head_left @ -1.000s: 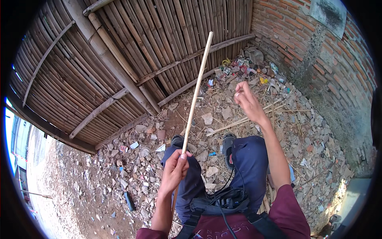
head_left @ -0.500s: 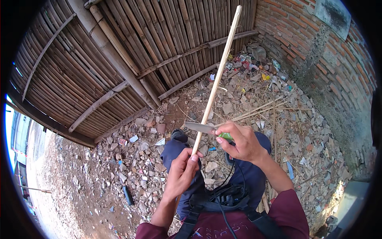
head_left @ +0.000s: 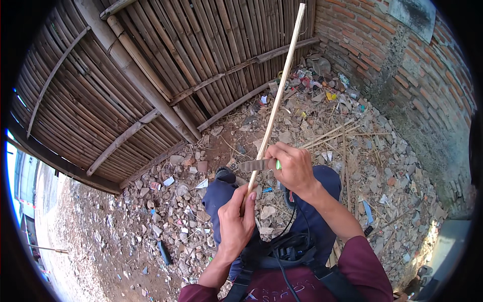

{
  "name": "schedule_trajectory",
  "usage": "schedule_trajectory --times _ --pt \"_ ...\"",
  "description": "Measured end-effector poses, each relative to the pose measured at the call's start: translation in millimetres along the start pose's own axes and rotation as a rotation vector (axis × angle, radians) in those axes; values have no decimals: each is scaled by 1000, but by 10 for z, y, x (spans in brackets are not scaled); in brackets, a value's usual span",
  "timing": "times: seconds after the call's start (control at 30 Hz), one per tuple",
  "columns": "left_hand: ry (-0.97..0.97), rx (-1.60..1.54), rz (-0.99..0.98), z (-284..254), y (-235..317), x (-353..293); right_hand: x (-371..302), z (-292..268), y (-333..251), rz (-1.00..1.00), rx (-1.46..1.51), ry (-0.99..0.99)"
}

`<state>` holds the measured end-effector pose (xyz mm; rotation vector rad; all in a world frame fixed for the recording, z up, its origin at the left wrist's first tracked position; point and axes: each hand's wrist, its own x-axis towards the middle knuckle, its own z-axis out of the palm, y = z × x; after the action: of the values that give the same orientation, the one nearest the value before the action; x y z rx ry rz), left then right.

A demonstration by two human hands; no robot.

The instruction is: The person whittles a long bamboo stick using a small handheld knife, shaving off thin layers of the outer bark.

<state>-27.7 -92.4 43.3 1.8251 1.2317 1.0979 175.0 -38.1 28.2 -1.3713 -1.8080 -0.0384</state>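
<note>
A long, pale wooden or bamboo strip (head_left: 280,95) slants up and away from my lap toward the slatted wall. My left hand (head_left: 236,217) is closed round its near end, the thumb lying along it. In my right hand (head_left: 293,167) is a knife (head_left: 254,165) with a green handle, mostly hidden by the fingers. Its blade points left and crosses the strip a little above my left hand, seemingly touching it. Both hands are over my dark trousers, between the knees.
Beyond the strip stands a bamboo-slat wall (head_left: 211,45), meeting a brick wall (head_left: 402,75) at the right. Stones and litter cover the ground (head_left: 171,201). Thin loose sticks (head_left: 327,135) lie to the right of the strip. A black cable (head_left: 293,217) hangs over my lap.
My right hand has shifted slightly left and its fingers now wrap more fully round the knife handle. The blade sits a little lower in view. My left hand has rolled slightly, still gripping the strip.
</note>
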Motion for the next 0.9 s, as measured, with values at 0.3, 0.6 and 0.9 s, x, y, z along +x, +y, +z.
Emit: schedule_trajectory --times 0.3,0.6,0.9 --pt "150 72 197 162 9 -22 81 30 54 31 -89 146" --pt "114 79 221 209 19 10 105 47 70 115 -111 260" --pt "13 61 147 220 30 -106 316 -186 442 177 -195 459"
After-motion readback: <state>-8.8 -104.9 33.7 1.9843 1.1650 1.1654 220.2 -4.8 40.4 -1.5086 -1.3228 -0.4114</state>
